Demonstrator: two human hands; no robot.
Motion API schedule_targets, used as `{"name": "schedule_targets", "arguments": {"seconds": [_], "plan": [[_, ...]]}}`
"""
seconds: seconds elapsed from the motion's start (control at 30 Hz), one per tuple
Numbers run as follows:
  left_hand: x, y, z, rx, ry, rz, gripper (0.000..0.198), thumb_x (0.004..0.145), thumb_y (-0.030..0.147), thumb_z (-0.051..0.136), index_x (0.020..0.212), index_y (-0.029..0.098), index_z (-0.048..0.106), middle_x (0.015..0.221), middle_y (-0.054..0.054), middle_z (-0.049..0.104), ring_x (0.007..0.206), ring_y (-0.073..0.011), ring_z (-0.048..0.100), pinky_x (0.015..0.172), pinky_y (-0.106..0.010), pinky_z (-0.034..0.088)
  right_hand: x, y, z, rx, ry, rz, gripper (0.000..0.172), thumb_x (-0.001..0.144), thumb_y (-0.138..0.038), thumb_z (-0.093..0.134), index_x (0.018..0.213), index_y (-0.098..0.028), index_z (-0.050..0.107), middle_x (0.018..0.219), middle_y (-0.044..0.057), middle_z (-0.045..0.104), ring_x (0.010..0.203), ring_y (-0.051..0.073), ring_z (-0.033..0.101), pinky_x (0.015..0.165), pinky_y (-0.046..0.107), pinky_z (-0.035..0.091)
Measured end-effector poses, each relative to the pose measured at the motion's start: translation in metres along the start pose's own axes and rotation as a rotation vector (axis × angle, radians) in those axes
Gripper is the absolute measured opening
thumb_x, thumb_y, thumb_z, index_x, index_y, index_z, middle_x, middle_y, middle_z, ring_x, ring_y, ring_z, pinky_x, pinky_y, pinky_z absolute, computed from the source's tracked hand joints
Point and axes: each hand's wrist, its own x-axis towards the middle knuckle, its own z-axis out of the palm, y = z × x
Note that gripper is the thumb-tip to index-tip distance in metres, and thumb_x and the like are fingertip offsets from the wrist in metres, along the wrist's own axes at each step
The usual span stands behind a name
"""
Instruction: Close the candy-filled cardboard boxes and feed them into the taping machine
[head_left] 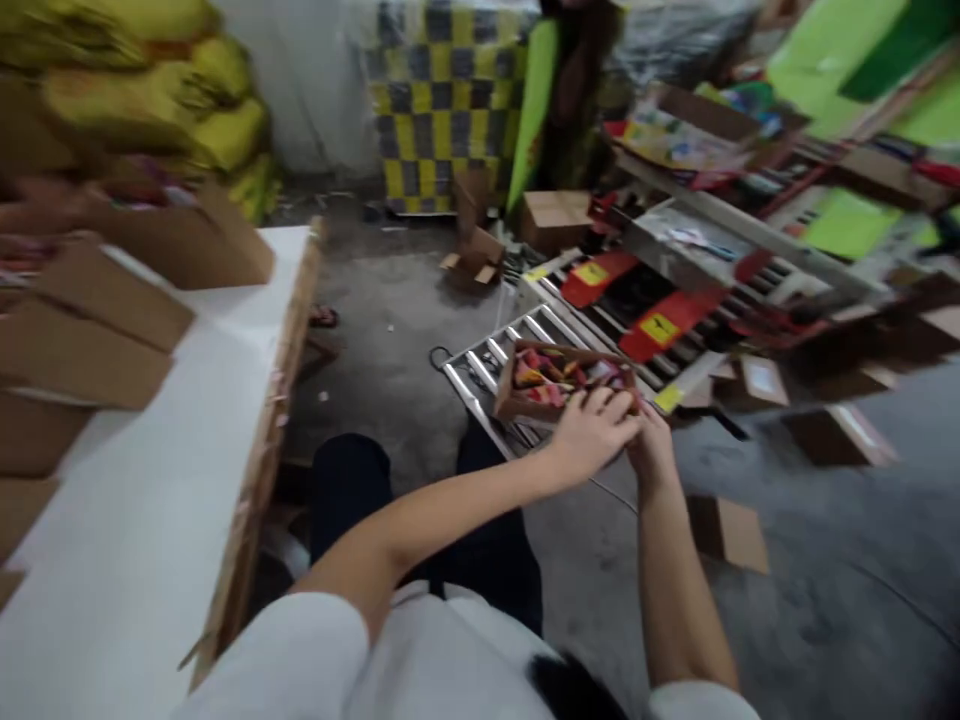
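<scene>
Centre of frame: the left hand (592, 430) has its fingers closed together over the near right rim of the box (525, 408). The right hand (654, 452) sits just beside it, largely covered, so its grip cannot be told. The box holds coloured packets (551, 375) and rests on the roller conveyor (487, 358).

Risk: the rollers probably turn freely, so a push at one corner may skew or tip the box.

Beyond, the red plates (660, 325) carry yellow labels, but blur makes the writing unreadable.

Moderately bright, softly and evenly lit, with only faint shadows on the grey concrete floor (825, 590). Smeared by motion blur, worst over the stacked yellow sacks (150, 90) and brown cardboard boxes (97, 330) at left, least around the open brown cardboard tray (525, 408). Pale glare across the white bench top (150, 500).
</scene>
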Motion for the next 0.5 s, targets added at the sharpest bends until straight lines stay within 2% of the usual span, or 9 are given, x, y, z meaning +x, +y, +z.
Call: {"name": "schedule_targets", "arguments": {"seconds": [0.07,0.13,0.2,0.27,0.33,0.4,0.5], "plan": [[-0.023,-0.021,-0.023,-0.085,0.167,-0.005,0.026,0.100,0.025,0.050,0.122,0.029,0.063,0.140,-0.009,0.056,0.131,-0.0261,0.049,0.105,-0.045,0.041,0.004,0.018,-0.027,0.240,-0.014,0.075,0.059,0.096,-0.063,0.046,0.122,-0.013,0.064,0.110,0.012,0.070,0.084,0.017,0.067,0.073,0.032,0.058],[-0.046,-0.053,-0.046,-0.168,0.279,-0.190,0.031,0.095,0.030,0.060,0.125,0.028,0.059,0.134,-0.011,0.057,0.125,-0.0261,0.053,0.102,-0.044,0.044,0.004,0.022,-0.042,0.499,-0.047,0.083,0.065,0.085,-0.068,0.059,0.122,-0.015,0.067,0.116,0.012,0.070,0.084,0.018,0.066,0.072,0.031,0.056],[-0.063,-0.088,-0.060,-0.266,0.294,-0.483,0.044,0.087,0.037,0.070,0.125,0.021,0.056,0.128,-0.015,0.057,0.120,-0.0297,0.056,0.098,-0.046,0.048,0.002,0.015,-0.049,0.635,-0.112,0.032,0.063,0.079,-0.065,0.068,0.121,-0.019,0.070,0.119,0.011,0.069,0.092,0.019,0.065,0.078,0.033,0.056],[-0.070,-0.116,-0.059,-0.514,0.160,-0.624,0.046,0.083,0.038,0.071,0.121,0.018,0.055,0.115,-0.013,0.061,0.104,-0.0260,0.062,0.085,-0.041,0.054,0.000,0.002,-0.053,0.532,-0.176,-0.066,0.055,0.081,-0.060,0.069,0.119,-0.020,0.073,0.117,0.009,0.069,0.099,0.021,0.064,0.087,0.036,0.054],[-0.070,-0.133,-0.051,-0.745,0.025,-0.633,0.043,0.083,0.037,0.069,0.117,0.018,0.054,0.104,-0.008,0.062,0.092,-0.0210,0.064,0.076,-0.034,0.056,0.001,-0.012,-0.054,0.363,-0.281,-0.176,0.051,0.084,-0.057,0.067,0.118,-0.021,0.075,0.113,0.009,0.068,0.104,0.022,0.062,0.093,0.037,0.053],[-0.065,-0.139,-0.043,-0.821,-0.050,-0.579,0.044,0.081,0.040,0.071,0.116,0.018,0.054,0.101,-0.006,0.062,0.089,-0.0192,0.063,0.073,-0.031,0.054,0.005,-0.023,-0.053,0.220,-0.459,-0.269,0.055,0.083,-0.057,0.068,0.124,-0.021,0.073,0.115,0.009,0.064,0.107,0.023,0.061,0.096,0.038,0.052],[-0.051,-0.140,-0.039,-0.752,-0.175,-0.417,0.054,0.072,0.048,0.079,0.112,0.018,0.058,0.099,-0.005,0.062,0.084,-0.0186,0.061,0.074,-0.031,0.052,0.019,-0.033,-0.049,0.095,-0.754,-0.322,0.074,0.077,-0.059,0.072,0.138,-0.019,0.063,0.120,0.010,0.060,0.109,0.024,0.060,0.096,0.038,0.053]]}}
